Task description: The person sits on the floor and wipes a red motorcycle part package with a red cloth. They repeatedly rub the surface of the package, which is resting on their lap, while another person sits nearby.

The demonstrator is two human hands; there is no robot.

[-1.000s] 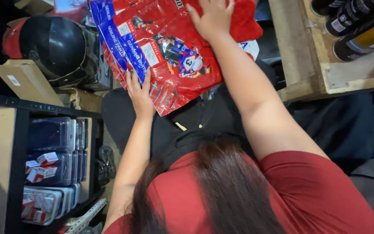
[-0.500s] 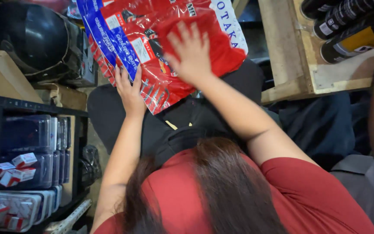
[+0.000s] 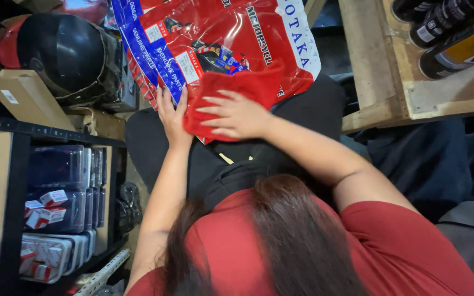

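I note my right hand (image 3: 234,115), earlier high on the stack of red plastic packets (image 3: 220,44) at upper centre, now pressing a red cloth (image 3: 248,90) flat-palmed downward, wiping apparently under way, while my left hand (image 3: 171,109) steadies the stack's edge, fingers extended.

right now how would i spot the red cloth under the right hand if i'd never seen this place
Start at the stack of glossy red and blue plastic packets lying on the person's lap. The right hand lies flat on its near edge, pressing down the red cloth. Unlike the shiny printed packets around it, the cloth is plain, matte and soft, with no blue border.
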